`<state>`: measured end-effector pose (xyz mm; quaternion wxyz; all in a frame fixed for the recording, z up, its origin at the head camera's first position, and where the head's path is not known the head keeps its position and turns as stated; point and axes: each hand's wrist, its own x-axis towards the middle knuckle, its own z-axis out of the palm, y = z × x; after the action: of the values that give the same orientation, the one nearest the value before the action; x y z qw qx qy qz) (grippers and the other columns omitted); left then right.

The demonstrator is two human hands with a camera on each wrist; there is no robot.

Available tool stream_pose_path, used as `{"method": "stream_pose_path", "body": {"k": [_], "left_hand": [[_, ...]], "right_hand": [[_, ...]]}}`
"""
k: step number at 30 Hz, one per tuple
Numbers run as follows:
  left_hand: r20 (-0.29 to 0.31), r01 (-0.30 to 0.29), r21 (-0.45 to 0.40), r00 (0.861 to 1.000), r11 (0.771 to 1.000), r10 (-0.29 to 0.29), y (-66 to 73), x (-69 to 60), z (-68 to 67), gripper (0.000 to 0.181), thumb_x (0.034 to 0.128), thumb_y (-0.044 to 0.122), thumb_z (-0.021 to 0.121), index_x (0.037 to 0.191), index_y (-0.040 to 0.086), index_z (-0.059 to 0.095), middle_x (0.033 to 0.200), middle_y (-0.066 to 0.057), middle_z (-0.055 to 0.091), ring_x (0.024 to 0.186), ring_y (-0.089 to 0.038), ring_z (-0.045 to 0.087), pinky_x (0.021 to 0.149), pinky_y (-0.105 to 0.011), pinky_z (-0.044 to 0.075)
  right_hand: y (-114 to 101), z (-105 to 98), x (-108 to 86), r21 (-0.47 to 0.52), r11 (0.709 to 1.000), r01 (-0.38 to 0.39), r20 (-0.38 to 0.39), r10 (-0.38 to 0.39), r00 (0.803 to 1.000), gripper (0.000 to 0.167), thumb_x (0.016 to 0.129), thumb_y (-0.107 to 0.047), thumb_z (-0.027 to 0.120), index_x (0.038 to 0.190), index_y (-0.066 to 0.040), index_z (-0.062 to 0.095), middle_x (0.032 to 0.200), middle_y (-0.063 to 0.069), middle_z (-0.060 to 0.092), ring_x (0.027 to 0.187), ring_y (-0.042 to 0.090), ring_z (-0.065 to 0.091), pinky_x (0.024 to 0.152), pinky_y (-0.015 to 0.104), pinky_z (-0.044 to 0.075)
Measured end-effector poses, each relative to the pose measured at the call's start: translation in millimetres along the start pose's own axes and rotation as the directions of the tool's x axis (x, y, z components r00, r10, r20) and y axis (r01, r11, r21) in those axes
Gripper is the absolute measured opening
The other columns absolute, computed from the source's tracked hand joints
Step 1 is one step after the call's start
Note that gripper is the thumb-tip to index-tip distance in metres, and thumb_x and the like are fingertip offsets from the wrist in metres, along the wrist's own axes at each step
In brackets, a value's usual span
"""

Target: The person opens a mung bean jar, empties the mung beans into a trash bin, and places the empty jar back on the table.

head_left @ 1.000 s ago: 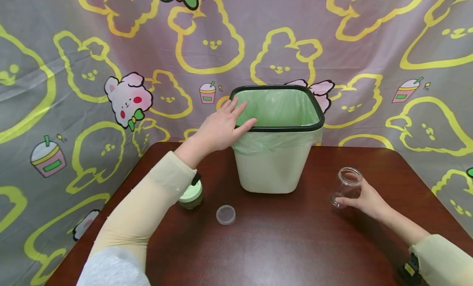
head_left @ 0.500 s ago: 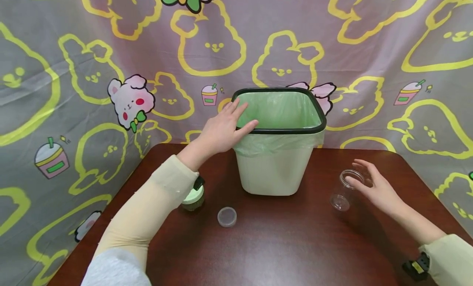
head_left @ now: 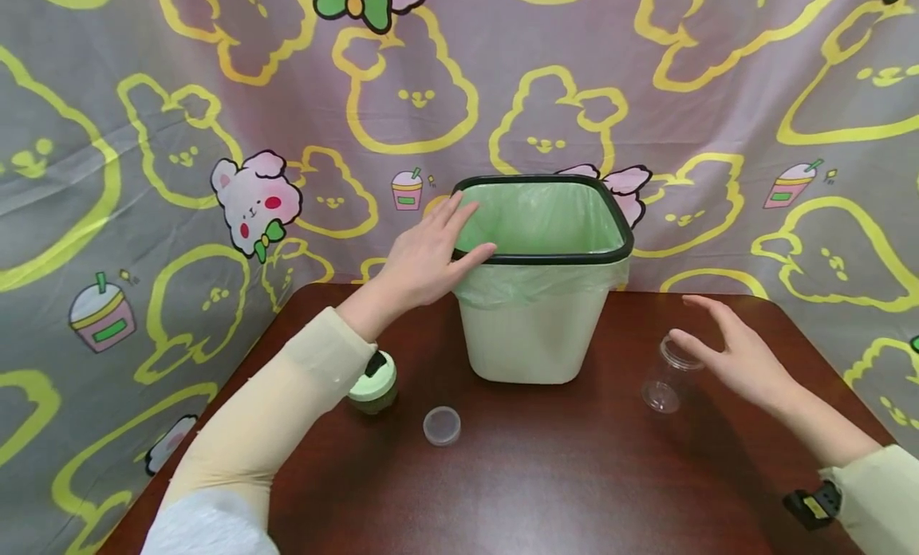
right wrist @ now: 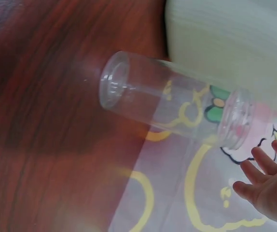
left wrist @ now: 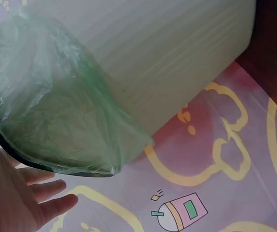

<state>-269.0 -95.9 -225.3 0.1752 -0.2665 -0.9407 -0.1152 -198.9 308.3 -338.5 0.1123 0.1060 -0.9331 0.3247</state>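
A pale trash bin with a black rim and a green plastic liner stands at the back of the table. My left hand, fingers spread and straight, lies at the bin's left rim; in the left wrist view its fingers show beside the black rim. On the right, a clear, lidless plastic jar stands upright on the table. Just above and right of its mouth is my right hand, thumb and fingers apart and holding nothing. The right wrist view shows a gap between those fingers and the jar's neck.
A translucent round lid lies on the dark wooden table in front of the bin. Near my left forearm stands a small jar with a pale green lid, partly covered by a wrist strap. A patterned curtain hangs behind and at the left.
My right hand has let go of the clear jar and drawn up and to the right. The jar stays standing where it was. My left hand remains at the bin's rim.
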Motion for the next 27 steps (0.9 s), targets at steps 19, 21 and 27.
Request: {"method": "stream_pose_path", "body": {"k": [19, 21, 27], "left_hand": [[-0.132, -0.022, -0.202, 0.991, 0.979, -0.005, -20.3, -63.5, 12.0, 0.077, 0.0957, 0.048, 0.056, 0.154, 0.01, 0.022, 0.16, -0.007, 0.017, 0.146, -0.02, 0.014, 0.111, -0.049, 0.025], [-0.106, 0.015, -0.239, 0.994, 0.971, -0.042, -24.1, -70.7, 12.4, 0.078, 0.0949, 0.049, 0.057, 0.154, 0.013, 0.021, 0.16, -0.006, 0.016, 0.146, -0.02, 0.015, 0.109, -0.052, 0.028], [-0.002, 0.114, -0.368, 0.992, 0.923, -0.123, -44.9, -93.3, 16.7, 0.081, 0.0939, 0.049, 0.059, 0.155, 0.016, 0.017, 0.161, -0.004, 0.01, 0.146, -0.024, 0.014, 0.109, -0.055, 0.025]], "right_hand": [[-50.4, -5.0, 9.1, -0.044, 0.985, 0.164, 0.009, -0.164, 0.986, 0.067, 0.093, -0.033, 0.066, 0.145, -0.004, 0.036, 0.139, 0.023, 0.04, 0.127, 0.043, 0.036, 0.094, 0.062, 0.033], [-55.9, -5.1, 7.2, -0.05, 0.981, 0.185, 0.006, -0.185, 0.983, 0.066, 0.092, -0.032, 0.068, 0.144, -0.006, 0.037, 0.139, 0.019, 0.042, 0.127, 0.039, 0.038, 0.093, 0.059, 0.036], [-68.0, -3.0, 0.1, -0.091, 0.967, 0.238, -0.007, -0.24, 0.971, 0.064, 0.089, -0.029, 0.072, 0.142, -0.012, 0.042, 0.138, 0.01, 0.045, 0.126, 0.029, 0.041, 0.087, 0.052, 0.044]]}}
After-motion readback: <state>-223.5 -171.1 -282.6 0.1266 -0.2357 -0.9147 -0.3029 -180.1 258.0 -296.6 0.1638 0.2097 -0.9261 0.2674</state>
